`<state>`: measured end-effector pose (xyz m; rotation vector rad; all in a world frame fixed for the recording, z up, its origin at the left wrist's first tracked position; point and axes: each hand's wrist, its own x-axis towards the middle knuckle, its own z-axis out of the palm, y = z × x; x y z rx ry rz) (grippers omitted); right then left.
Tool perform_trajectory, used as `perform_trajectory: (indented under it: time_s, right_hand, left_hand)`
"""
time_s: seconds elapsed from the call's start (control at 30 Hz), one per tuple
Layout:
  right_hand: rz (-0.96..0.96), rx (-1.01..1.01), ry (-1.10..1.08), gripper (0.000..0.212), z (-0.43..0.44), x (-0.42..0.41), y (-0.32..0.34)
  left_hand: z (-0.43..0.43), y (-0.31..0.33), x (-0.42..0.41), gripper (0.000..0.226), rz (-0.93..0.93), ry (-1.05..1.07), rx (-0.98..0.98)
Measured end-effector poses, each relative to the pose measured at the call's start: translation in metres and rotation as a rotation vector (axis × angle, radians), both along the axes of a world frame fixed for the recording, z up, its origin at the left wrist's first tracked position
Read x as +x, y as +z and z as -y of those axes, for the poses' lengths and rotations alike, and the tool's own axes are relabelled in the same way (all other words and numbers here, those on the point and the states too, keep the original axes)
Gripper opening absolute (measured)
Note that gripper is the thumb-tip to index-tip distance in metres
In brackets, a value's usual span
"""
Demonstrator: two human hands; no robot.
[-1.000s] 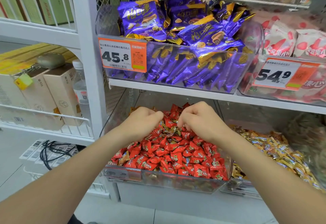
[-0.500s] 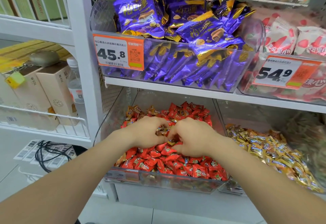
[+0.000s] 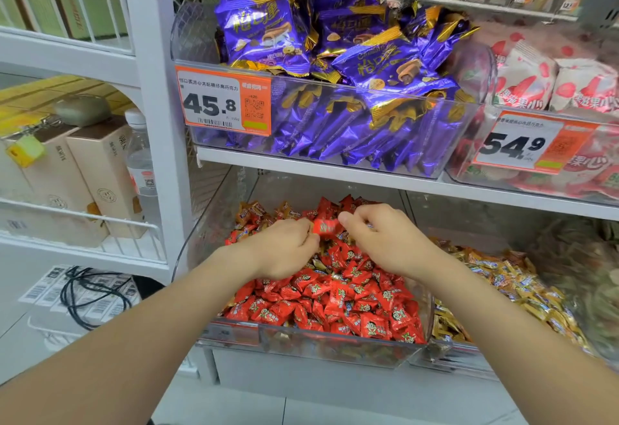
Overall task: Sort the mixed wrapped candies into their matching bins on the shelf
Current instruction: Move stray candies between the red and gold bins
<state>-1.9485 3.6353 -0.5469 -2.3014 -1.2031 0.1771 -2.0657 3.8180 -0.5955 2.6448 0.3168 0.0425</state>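
Note:
A clear bin [image 3: 301,346] on the lower shelf is heaped with red wrapped candies [image 3: 338,300], and orange-brown candies [image 3: 254,212] lie mixed in at its back left. Both hands are over the heap. My left hand [image 3: 284,250] and my right hand [image 3: 378,240] pinch one red candy [image 3: 324,226] between their fingertips, one at each end, just above the pile. To the right, another clear bin [image 3: 445,354] holds gold wrapped candies [image 3: 502,277].
On the upper shelf stand a bin of purple chocolate packets [image 3: 335,96] with a 45.8 price tag [image 3: 222,103] and a bin of white-and-red packets [image 3: 552,89] tagged 54.9. A white upright post [image 3: 157,123] separates a left rack with beige boxes [image 3: 87,170] and a bottle.
Both hands have lifted from pressing into the pile and now hold a single red candy between them, slightly higher and further back. The camera view has shifted a little.

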Motion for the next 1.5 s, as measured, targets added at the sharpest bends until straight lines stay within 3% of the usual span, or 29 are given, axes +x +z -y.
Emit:
perform_trajectory:
  time_s: [0.13,0.27,0.33,0.43,0.57,0.67,0.8,0.9,1.0,1.1,1.27,1.5]
  right_hand:
    - [-0.115,0.091,0.097,0.022,-0.003,0.0,-0.002]
    - [-0.075,0.02,0.099,0.033,-0.009,-0.005,0.003]
    - [0.036,-0.043,0.137,0.021,-0.014,-0.01,0.002]
    - [0.232,-0.162,0.201,0.01,-0.023,-0.019,-0.007]
    - [0.477,-0.445,0.209,0.036,-0.035,-0.026,-0.014]
    - [0.503,-0.56,0.2,0.041,-0.044,-0.02,-0.019]
    - [0.368,-0.579,0.208,0.054,-0.054,-0.009,-0.023]
    - [0.291,-0.571,0.225,0.037,-0.052,-0.002,-0.02]
    - [0.319,-0.622,0.247,0.037,-0.051,0.0,-0.02]
    - [0.375,-0.686,0.3,0.049,-0.054,-0.001,-0.02]
    - [0.262,-0.517,0.316,0.031,-0.044,0.011,-0.021]
    - [-0.057,-0.165,0.228,0.021,-0.015,0.022,-0.006]
  left_hand:
    - [0.004,0.015,-0.009,0.042,0.107,0.087,-0.054]
    - [-0.002,0.018,-0.014,0.056,0.161,0.174,-0.011]
    - [-0.007,0.018,-0.017,0.062,0.186,0.222,-0.008]
    - [-0.012,0.017,-0.02,0.052,0.204,0.266,-0.037]
    - [-0.013,0.013,-0.02,0.039,0.158,0.261,-0.05]
    - [-0.012,0.011,-0.021,0.017,0.09,0.168,-0.03]
    - [-0.005,0.01,-0.022,0.028,0.017,0.098,0.079]
    - [-0.002,0.005,-0.021,0.029,-0.063,0.033,0.237]
    - [-0.004,0.005,-0.02,0.04,-0.122,-0.014,0.268]
    - [-0.004,0.004,-0.019,0.034,-0.117,-0.02,0.274]
    - [-0.007,-0.001,-0.021,0.018,-0.06,0.022,0.242]
    - [-0.015,0.017,-0.021,0.036,0.148,0.198,-0.015]
